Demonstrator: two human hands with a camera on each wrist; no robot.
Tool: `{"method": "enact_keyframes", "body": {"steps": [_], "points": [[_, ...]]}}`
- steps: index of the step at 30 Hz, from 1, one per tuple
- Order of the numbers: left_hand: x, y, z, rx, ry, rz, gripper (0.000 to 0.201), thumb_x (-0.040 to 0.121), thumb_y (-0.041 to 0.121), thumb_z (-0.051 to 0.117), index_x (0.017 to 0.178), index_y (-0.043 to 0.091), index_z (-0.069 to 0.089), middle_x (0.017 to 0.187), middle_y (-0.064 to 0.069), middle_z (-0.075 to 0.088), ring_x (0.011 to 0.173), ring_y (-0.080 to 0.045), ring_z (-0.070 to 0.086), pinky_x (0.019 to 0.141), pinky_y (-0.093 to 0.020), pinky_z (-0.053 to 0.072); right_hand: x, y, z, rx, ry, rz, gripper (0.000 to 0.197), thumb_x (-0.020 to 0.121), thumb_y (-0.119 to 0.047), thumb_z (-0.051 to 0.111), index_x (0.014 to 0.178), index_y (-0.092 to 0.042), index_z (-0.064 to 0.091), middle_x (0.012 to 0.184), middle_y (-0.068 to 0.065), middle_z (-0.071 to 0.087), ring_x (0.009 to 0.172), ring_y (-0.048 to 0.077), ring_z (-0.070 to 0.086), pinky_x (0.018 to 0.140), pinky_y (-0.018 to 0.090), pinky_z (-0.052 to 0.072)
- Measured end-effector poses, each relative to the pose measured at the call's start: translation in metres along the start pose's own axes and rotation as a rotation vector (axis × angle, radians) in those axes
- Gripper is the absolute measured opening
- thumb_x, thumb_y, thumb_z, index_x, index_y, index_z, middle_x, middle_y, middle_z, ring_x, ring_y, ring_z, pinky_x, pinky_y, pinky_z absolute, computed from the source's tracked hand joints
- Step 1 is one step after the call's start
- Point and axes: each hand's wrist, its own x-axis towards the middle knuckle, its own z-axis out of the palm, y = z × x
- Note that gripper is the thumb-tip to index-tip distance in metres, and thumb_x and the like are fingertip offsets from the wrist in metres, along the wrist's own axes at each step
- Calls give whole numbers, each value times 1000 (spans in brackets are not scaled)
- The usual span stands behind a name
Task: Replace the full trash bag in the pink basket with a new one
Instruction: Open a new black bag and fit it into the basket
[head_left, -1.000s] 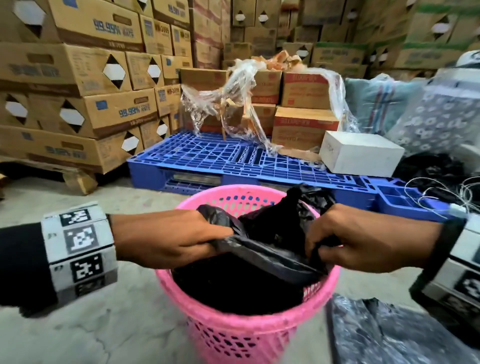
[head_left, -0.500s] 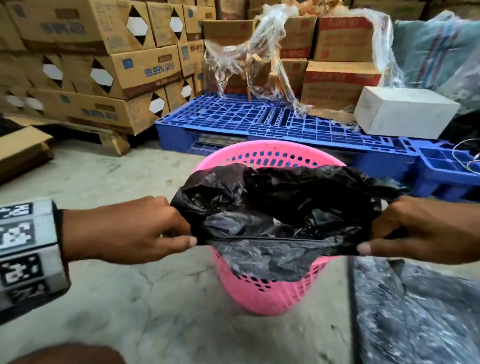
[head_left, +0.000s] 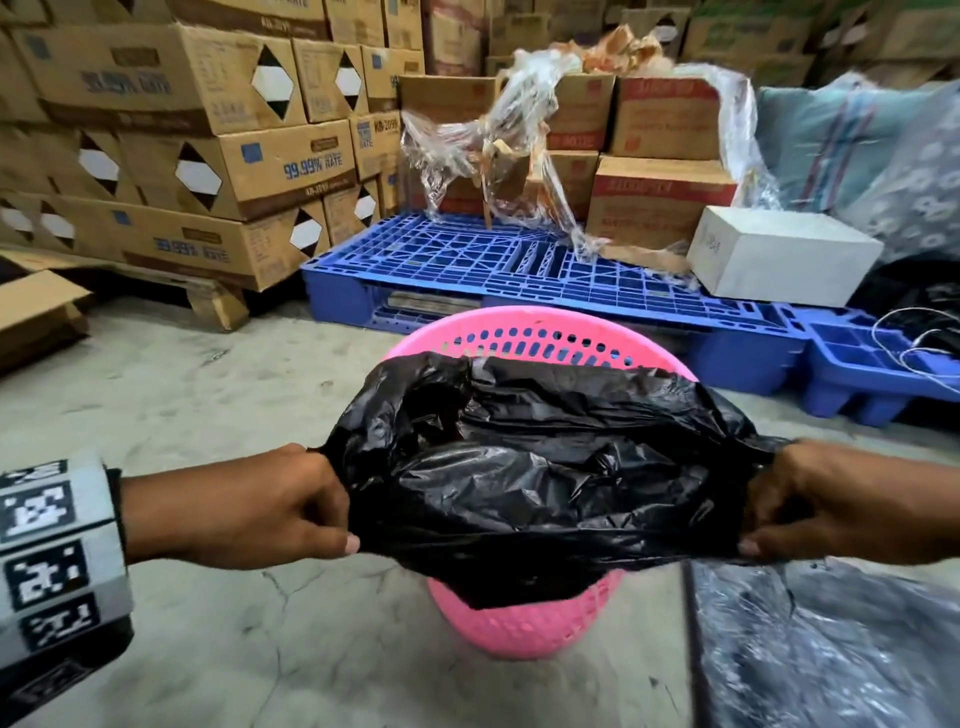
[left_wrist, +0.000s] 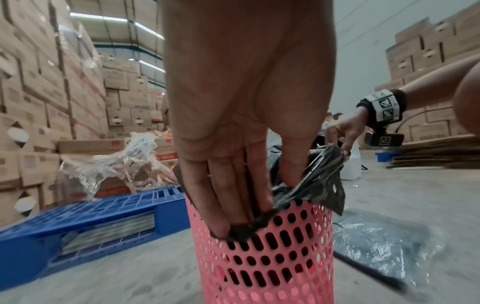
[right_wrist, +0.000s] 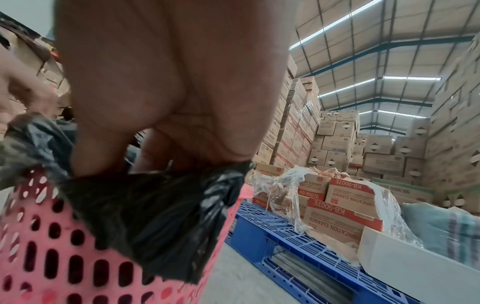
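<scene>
A pink perforated basket (head_left: 524, 629) stands on the concrete floor in front of me. Over its mouth a black trash bag (head_left: 545, 483) is stretched wide between both hands. My left hand (head_left: 291, 504) grips the bag's left edge, thumb and fingers pinching the plastic. My right hand (head_left: 810, 504) grips the right edge the same way. In the left wrist view the left hand's fingers (left_wrist: 233, 201) pull the bag (left_wrist: 319, 181) over the basket's rim (left_wrist: 285, 207). In the right wrist view the bag (right_wrist: 145, 214) drapes down outside the basket wall (right_wrist: 46, 246). The bag's inside is hidden.
A blue plastic pallet (head_left: 519, 270) with red-printed cartons, torn clear wrap and a white box (head_left: 779, 260) lies just behind the basket. Stacked cardboard boxes (head_left: 208, 156) fill the left. Another dark plastic bag (head_left: 831, 649) lies on the floor at lower right.
Both hands have moved apart, spreading the bunched bag wide over the basket's mouth. The camera has pulled back and up from the basket.
</scene>
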Motion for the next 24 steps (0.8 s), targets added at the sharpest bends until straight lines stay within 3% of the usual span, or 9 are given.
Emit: {"method": "enact_keyframes", "body": {"steps": [2, 4, 7, 9, 14, 18, 21, 23, 24], "points": [[7, -4, -2, -111, 162, -86, 25, 82, 41, 61, 73, 19, 67, 66, 7, 69, 60, -1, 61, 61, -22, 51, 1, 0, -6, 33, 94, 78, 20, 81, -41, 65, 70, -24, 66, 64, -7, 65, 52, 8, 55, 53, 26, 48], [17, -8, -5, -357, 342, -163, 16, 84, 26, 64, 75, 14, 68, 70, 0, 73, 61, -4, 69, 59, -20, 53, 6, 2, -14, 109, 243, 142, 9, 80, -28, 69, 71, -28, 69, 72, -18, 70, 62, 5, 64, 56, 15, 49], [32, -17, -10, -688, 520, -281, 15, 86, 12, 61, 85, -3, 65, 76, -18, 70, 64, -27, 72, 68, -36, 57, 16, 13, -20, 470, 366, 290, 14, 85, -3, 61, 74, -6, 69, 63, 7, 73, 60, 18, 71, 55, 26, 59], [41, -20, -8, -787, 543, -324, 18, 87, 11, 60, 87, -7, 62, 72, -16, 66, 59, -27, 69, 62, -34, 56, 21, 13, -19, 713, 431, 417, 14, 86, 1, 59, 75, 8, 64, 58, 17, 70, 55, 27, 71, 47, 28, 59], [62, -28, -1, -748, 667, -321, 19, 83, 17, 66, 72, 2, 60, 64, -12, 59, 55, -21, 58, 51, -31, 52, 31, 17, -21, 971, 588, 505, 25, 88, -11, 60, 78, 12, 61, 59, 22, 67, 44, 25, 67, 41, 26, 57], [69, -34, -3, -466, 919, -127, 19, 73, 9, 74, 80, 14, 58, 67, -2, 59, 56, -18, 55, 56, -23, 45, 34, 13, -31, 844, 685, 371, 38, 83, -23, 66, 79, 15, 62, 68, 30, 69, 44, 21, 66, 42, 25, 56], [76, -36, -5, -293, 927, -7, 23, 75, 9, 69, 97, 13, 63, 80, 1, 62, 77, -14, 58, 63, -16, 42, 34, 6, -35, 412, 657, 253, 51, 58, -67, 66, 69, -18, 71, 66, 8, 74, 54, 6, 67, 56, 24, 58], [83, -34, -7, -320, 921, -56, 25, 80, 13, 65, 104, 8, 65, 85, -4, 64, 75, -12, 61, 71, -21, 44, 37, 11, -31, 215, 594, 272, 40, 59, -70, 59, 73, -33, 67, 74, -4, 75, 69, 1, 68, 68, 28, 56], [87, -32, -8, -364, 892, -103, 24, 82, 16, 65, 104, 9, 64, 88, -5, 65, 78, -16, 62, 73, -26, 45, 40, 14, -31, 205, 583, 280, 51, 57, -77, 54, 81, -34, 67, 81, -8, 75, 74, 0, 68, 71, 28, 56]]}}
